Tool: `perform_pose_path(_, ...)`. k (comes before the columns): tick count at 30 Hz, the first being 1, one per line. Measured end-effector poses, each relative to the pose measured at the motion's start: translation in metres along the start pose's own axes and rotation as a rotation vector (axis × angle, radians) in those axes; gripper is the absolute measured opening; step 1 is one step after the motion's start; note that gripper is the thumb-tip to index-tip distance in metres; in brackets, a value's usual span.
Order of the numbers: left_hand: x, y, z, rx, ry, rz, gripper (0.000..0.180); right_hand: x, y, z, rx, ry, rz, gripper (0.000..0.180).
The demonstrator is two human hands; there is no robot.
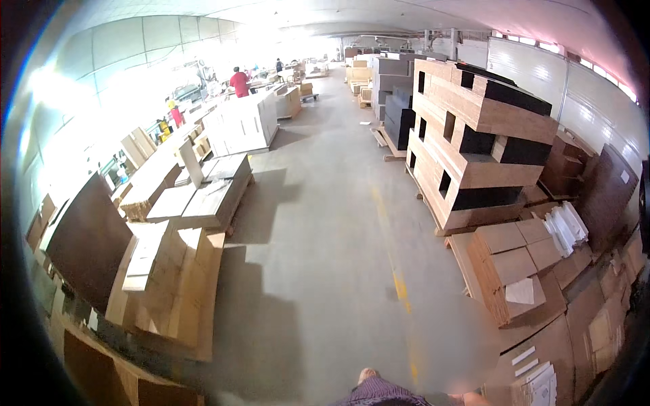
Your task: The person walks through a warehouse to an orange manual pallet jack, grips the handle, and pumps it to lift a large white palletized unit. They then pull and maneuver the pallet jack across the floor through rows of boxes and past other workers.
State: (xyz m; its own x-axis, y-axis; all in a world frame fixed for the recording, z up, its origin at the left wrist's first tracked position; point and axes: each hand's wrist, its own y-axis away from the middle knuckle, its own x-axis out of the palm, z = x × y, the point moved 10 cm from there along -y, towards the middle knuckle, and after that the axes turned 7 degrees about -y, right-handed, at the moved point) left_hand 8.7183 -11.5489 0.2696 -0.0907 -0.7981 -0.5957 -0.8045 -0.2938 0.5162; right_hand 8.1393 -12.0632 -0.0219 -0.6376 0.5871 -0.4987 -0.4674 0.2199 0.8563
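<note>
At the lower edge a purple striped sleeve (382, 394) comes into view. A small patch of skin, seemingly my left hand (367, 373), shows at its tip above the grey concrete floor (325, 257); its fingers cannot be made out. A sliver of my right hand (467, 399) shows at the bottom edge, next to flat cardboard sheets (535, 379). Neither hand visibly holds or touches anything.
A wide aisle with a worn yellow line (401, 284) runs ahead. Stacks of flat cardboard (172, 277) line the left. A tall pallet stack of brown and black board (474, 142) and lower piles (514, 264) stand on the right. A person in red (239, 82) works far off.
</note>
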Motion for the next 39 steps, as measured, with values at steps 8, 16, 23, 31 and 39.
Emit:
perform_pose_path(8,0.173,-0.038,-0.172,-0.023,0.001,0.055,0.017,-0.59,-0.127,0.002,0.088,-0.695,-0.631,0.033)
perform_pose_path(16,0.365,-0.14,-0.375,-0.014,0.047,0.133,0.017,-0.857,-0.262,0.142,-0.461,-0.427,-0.6,0.028)
perform_pose_path(23,0.484,-0.2,-0.559,-0.007,0.017,0.164,0.017,-0.848,-0.382,0.003,-0.282,-0.364,-0.264,0.031)
perform_pose_path(31,0.646,-0.258,-0.75,0.01,-0.011,0.161,0.016,-0.834,-0.448,-0.238,0.065,-0.279,-0.201,0.025)
perform_pose_path(39,0.794,-0.286,-0.946,-0.002,0.005,0.092,0.016,-1.079,-0.579,-0.349,0.022,-0.097,0.0,0.032)
